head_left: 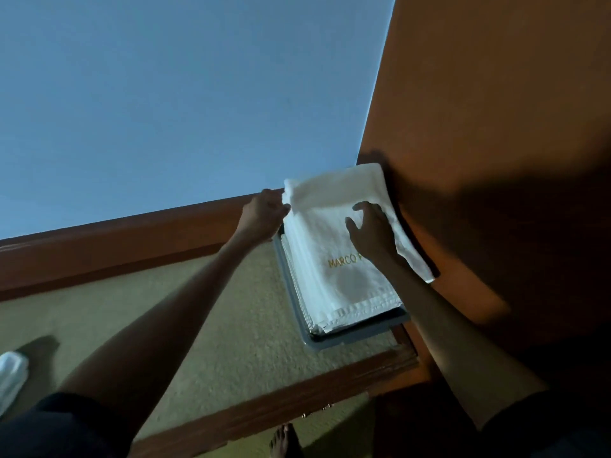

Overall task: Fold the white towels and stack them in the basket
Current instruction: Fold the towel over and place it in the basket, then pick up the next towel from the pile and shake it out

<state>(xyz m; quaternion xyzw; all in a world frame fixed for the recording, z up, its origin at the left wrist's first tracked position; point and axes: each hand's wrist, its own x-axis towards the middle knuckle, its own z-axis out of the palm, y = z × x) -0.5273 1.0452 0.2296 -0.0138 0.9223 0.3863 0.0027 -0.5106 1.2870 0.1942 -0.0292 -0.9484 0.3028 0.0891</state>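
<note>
White item (10,375) far left of basket, cut by frame edge; possibly another towel, cannot confirm.
Left hand (264,213) at basket's far-left corner, fingers curled on corner of top towel (317,206).
Stack (299,279) of folded towels fills basket (347,340), which sits on desk (198,309).
Top towel folded, on stack, overhanging basket's right side.
Right hand (370,229) flat on top towel, fingers spread, gripping nothing.
Judgement: task well advanced; top towel needs squaring.
</note>
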